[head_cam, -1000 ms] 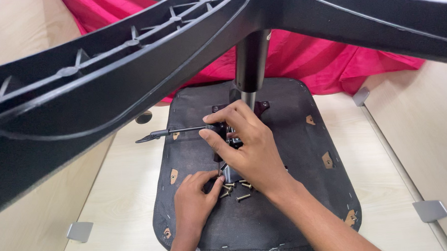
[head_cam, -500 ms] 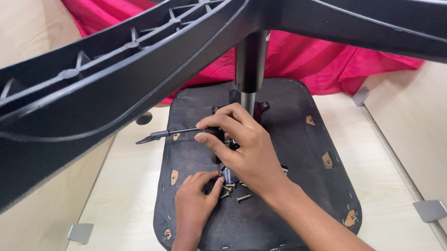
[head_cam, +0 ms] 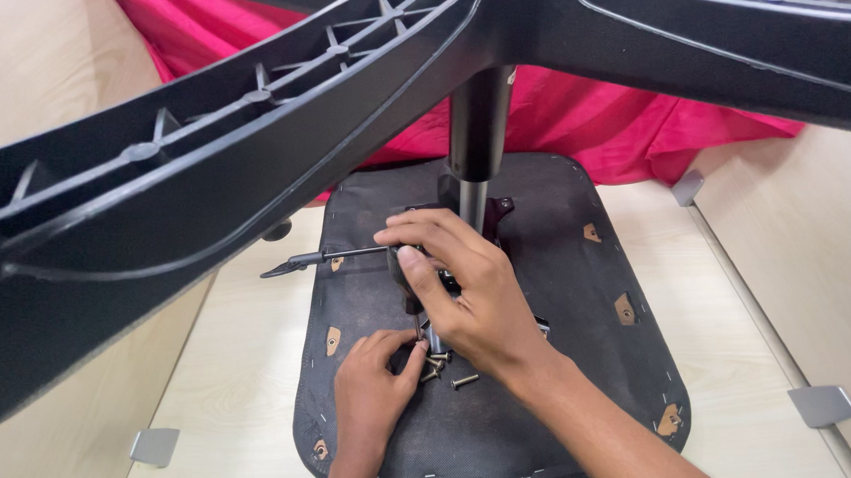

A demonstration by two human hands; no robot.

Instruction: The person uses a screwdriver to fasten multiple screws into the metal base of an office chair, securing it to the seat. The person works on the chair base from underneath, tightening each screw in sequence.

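An upturned office chair lies on a pale wooden surface, its black fabric seat underside (head_cam: pixel 588 299) facing me. My right hand (head_cam: pixel 465 289) is closed over a black-handled screwdriver (head_cam: pixel 405 285) at the metal mechanism by the gas column (head_cam: pixel 476 138). The thin shaft points down. My left hand (head_cam: pixel 374 387) pinches the lower end of that shaft with thumb and forefinger, right beside several loose screws (head_cam: pixel 446 372) on the seat. The mechanism's plate is mostly hidden under my right hand.
The chair's black star base (head_cam: pixel 207 190) spreads across the top of the view, close to the camera. A black adjustment lever (head_cam: pixel 318 261) sticks out left. Red cloth (head_cam: pixel 581 111) lies behind. Grey metal brackets (head_cam: pixel 154 444) (head_cam: pixel 821 404) sit on the wooden boards.
My right hand has shifted slightly on the screwdriver handle, fingers curling further over it. My left hand stays pinched at the shaft by the screws.
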